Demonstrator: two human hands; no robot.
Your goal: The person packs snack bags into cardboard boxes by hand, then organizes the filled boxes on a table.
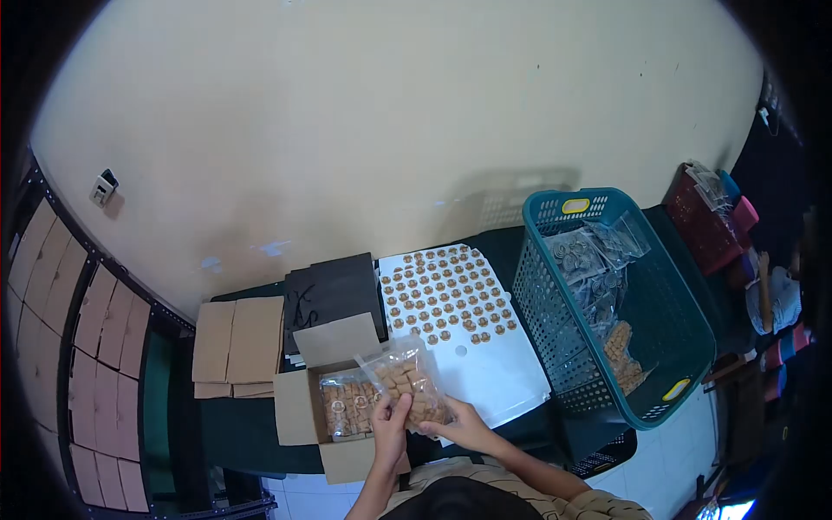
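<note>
A clear plastic bag of small brown snack pieces (pixel 406 380) is held up in front of me, over the right side of an open cardboard box (pixel 295 407). My left hand (pixel 392 426) grips its lower left, thumb on the front. On the lower right corner, my right hand (pixel 461 428) is closed around the plastic. Inside the box lie similar filled bags (pixel 345 406) with round labels. Behind my right hand is a white sheet (pixel 490 377) bearing rows of round brown stickers (pixel 442 290). The held bag covers part of the box and the sheet.
A tall teal basket (pixel 676 321) with several filled bags (pixel 585 264) stands on the right. Flattened cartons (pixel 238 342) and a black paper bag (pixel 334 290) lie left. Stacked boxes (pixel 104 403) fill a rack at far left. Another person's arm (pixel 764 290) shows far right.
</note>
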